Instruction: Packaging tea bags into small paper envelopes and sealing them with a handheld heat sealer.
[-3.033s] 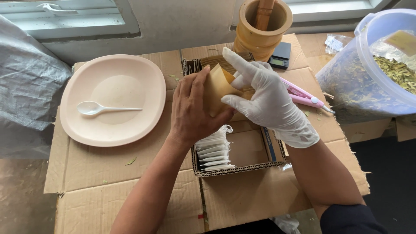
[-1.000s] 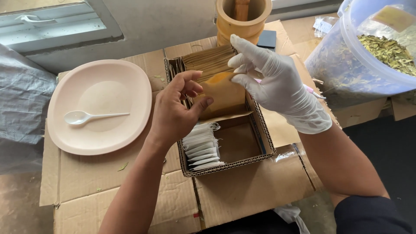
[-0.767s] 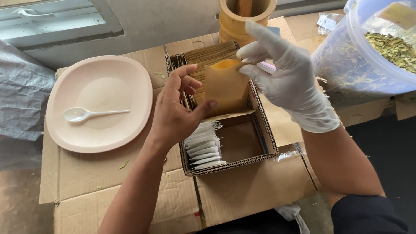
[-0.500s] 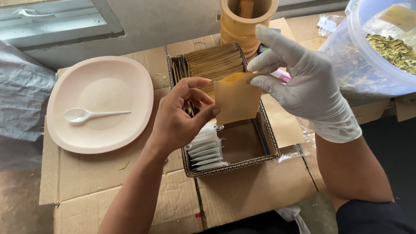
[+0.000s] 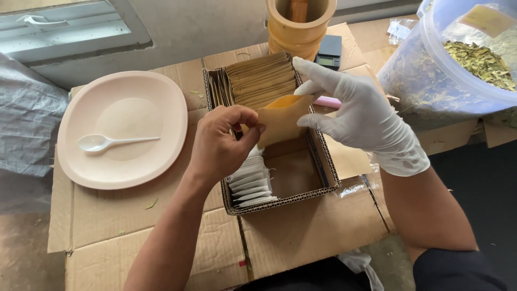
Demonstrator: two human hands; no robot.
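- Head view: the bare left hand (image 5: 218, 145) and the gloved right hand (image 5: 361, 118) both pinch one brown paper pouch (image 5: 280, 119), held just above the cardboard box (image 5: 323, 172).
- Left fingers are curled on the pouch's near edge; the right thumb and fingers grip its far side, index finger extended.
- Step judged in hand: spreading the pouch mouth open.
- Stacked brown pouches (image 5: 261, 78) and white sachets (image 5: 249, 183) sit in the box.
- Next move calls for a steady hold, mouth upward.
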